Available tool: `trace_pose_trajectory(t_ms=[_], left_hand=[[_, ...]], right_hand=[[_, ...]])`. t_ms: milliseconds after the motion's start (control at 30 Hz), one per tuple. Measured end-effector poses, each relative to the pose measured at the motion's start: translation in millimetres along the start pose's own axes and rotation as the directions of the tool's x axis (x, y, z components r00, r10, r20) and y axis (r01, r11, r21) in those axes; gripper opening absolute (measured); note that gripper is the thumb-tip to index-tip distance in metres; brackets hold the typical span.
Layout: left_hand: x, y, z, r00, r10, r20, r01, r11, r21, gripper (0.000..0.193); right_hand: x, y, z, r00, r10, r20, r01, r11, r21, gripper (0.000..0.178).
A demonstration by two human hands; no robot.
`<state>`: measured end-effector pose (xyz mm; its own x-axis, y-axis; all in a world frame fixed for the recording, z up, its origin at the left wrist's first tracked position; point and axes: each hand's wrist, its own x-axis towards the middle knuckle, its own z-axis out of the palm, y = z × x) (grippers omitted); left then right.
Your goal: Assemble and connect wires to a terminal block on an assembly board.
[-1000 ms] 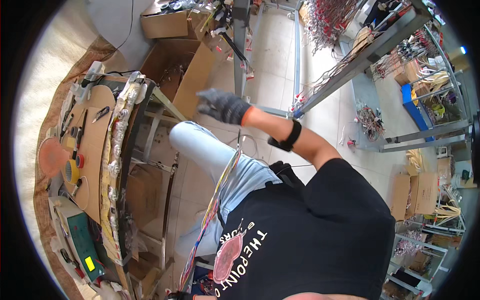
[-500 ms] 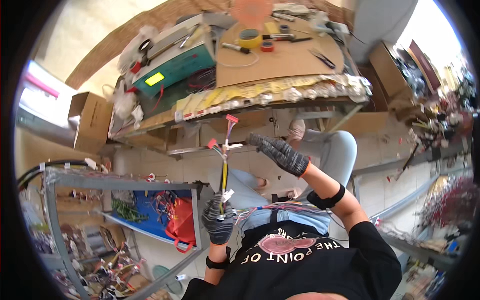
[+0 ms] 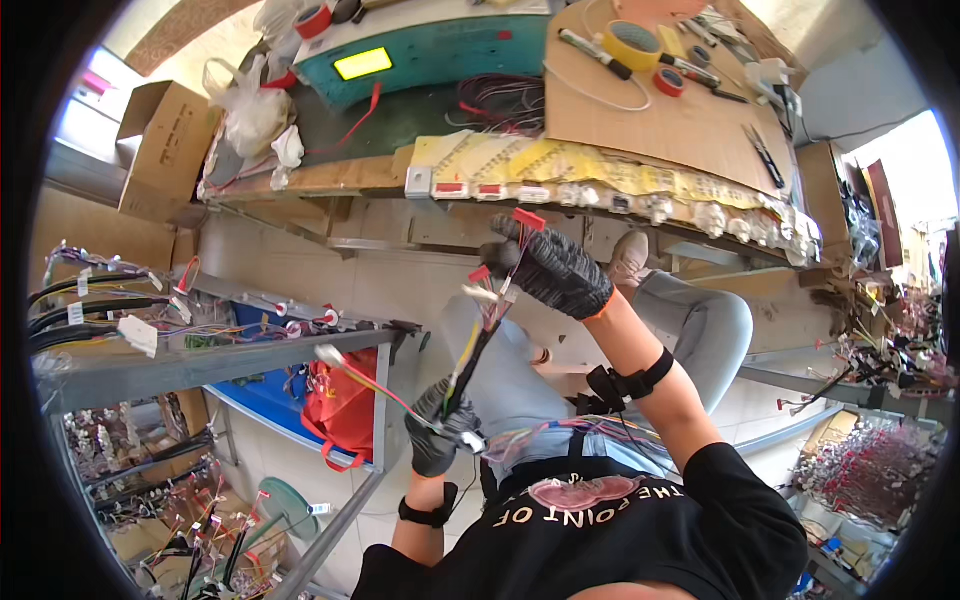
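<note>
My left hand (image 3: pixel 436 430), in a dark grey knit glove, is closed around a wiring harness (image 3: pixel 479 350). From that grip its black-sleeved bundle, with a yellow wire, rises toward the far side and splits into short leads. One lead ends in a red connector (image 3: pixel 528 220), another in a smaller red connector (image 3: pixel 479 273). My gloved right hand (image 3: pixel 560 270) is at the leads, its fingers stretched out behind the larger red connector; any contact is unclear. A separate lead with a white tip (image 3: pixel 330 355) sticks out leftward from my left hand. Multicoloured wires (image 3: pixel 600 430) lie across my lap.
Ahead is a workbench with a row of connectors along its edge (image 3: pixel 540 190), a teal device (image 3: pixel 430 60), tape rolls (image 3: pixel 632 43) and pliers (image 3: pixel 765 158). On the left stands a metal rack (image 3: pixel 220 365) with harnesses and a red bag (image 3: pixel 345 405). More wires hang at right (image 3: pixel 860 460).
My right hand has come in behind the red connectors. The harness now leans right, and a white-tipped lead shows at my left hand. The view has shifted, putting the bench closer.
</note>
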<state>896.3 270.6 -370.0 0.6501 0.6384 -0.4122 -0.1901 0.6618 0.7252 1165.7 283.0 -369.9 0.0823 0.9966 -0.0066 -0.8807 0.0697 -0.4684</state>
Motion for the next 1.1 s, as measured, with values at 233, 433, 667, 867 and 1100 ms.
trace_pose_trajectory(t_ms=[233, 433, 667, 867, 1100], left_hand=[[41, 13, -44, 0.957, -0.174, 0.231, 0.261, 0.865, -0.428, 0.020], [55, 7, -64, 0.973, 0.151, -0.175, 0.003, 0.750, 0.661, 0.019], [63, 0, -65, 0.942, 0.230, -0.247, -0.086, 0.872, 0.482, 0.014], [59, 6, -65, 0.981, 0.066, -0.183, -0.009, 0.956, 0.293, 0.019], [65, -18, -68, 0.989, -0.130, 0.075, 0.140, 0.980, -0.142, 0.030]], right_hand=[[39, 35, 19, 0.831, -0.544, -0.119, 0.111, 0.371, -0.922, 0.016], [58, 48, 29, 0.781, -0.614, -0.116, 0.033, 0.226, -0.974, 0.013], [75, 63, 26, 0.700, -0.694, -0.169, -0.035, 0.203, -0.979, 0.015], [79, 74, 34, 0.607, -0.726, -0.323, -0.048, 0.372, -0.927, 0.016], [73, 41, 8, 0.833, -0.546, -0.088, 0.004, 0.165, -0.986, 0.014]])
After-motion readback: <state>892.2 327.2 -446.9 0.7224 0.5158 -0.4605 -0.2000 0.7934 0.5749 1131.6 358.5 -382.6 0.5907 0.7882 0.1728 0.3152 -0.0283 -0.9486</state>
